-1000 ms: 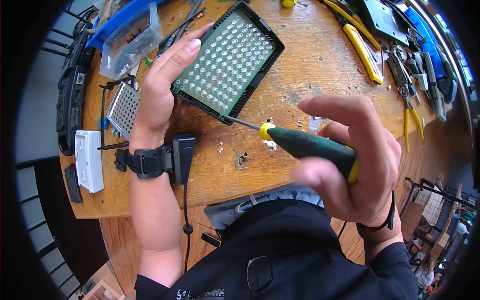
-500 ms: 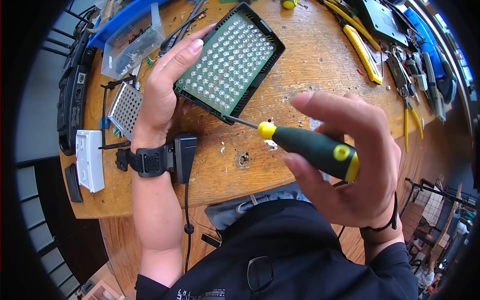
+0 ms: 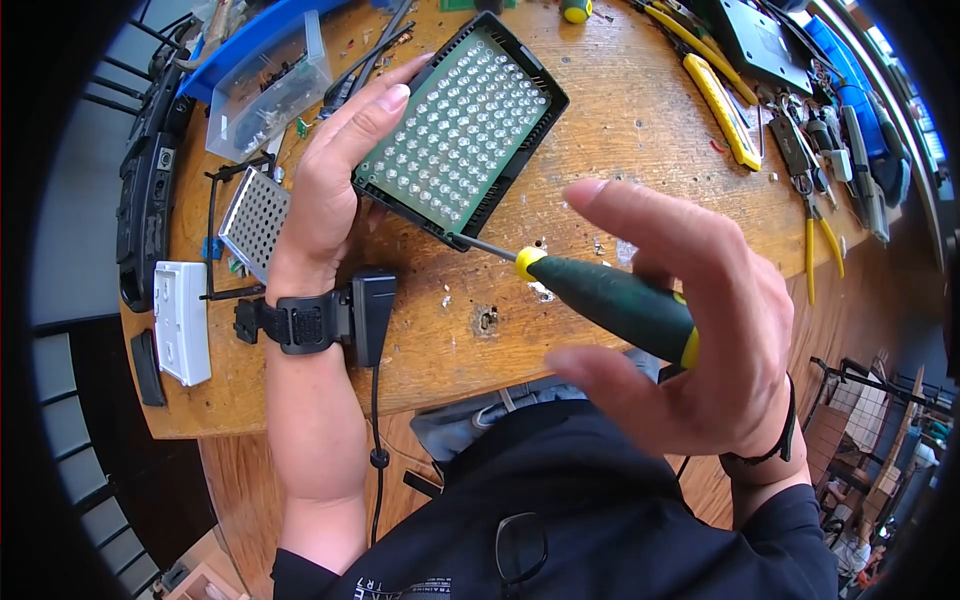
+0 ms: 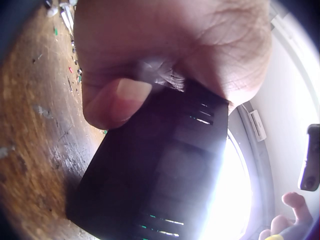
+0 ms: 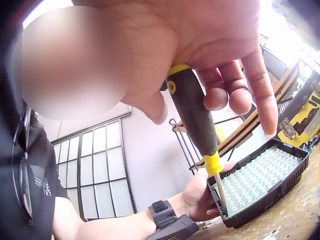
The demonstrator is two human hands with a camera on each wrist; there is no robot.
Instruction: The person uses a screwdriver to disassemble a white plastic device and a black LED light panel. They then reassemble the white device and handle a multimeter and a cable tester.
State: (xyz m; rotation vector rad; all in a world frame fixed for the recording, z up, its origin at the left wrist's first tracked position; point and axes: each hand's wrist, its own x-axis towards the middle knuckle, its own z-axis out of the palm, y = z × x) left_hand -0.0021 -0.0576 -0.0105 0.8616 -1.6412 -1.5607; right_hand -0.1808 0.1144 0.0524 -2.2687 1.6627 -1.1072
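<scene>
Black plastic rectangular housing (image 3: 510,169), framing a green circuit board (image 3: 404,194) studded with clear LEDs (image 3: 460,122), is grasped along its left side by the left hand (image 3: 325,190) above the wooden worktop (image 3: 600,120). The right hand (image 3: 737,300), thumb and index finger spread off the handle, has its palm against the butt of a dark green-and-yellow screwdriver (image 3: 610,295), whose metal tip reaches into the housing's near corner. Left of the left hand sits a perforated silvery panel (image 3: 257,213); farther left, a white plastic casing (image 3: 180,325). A yellow utility knife (image 3: 722,112) lies far right.
</scene>
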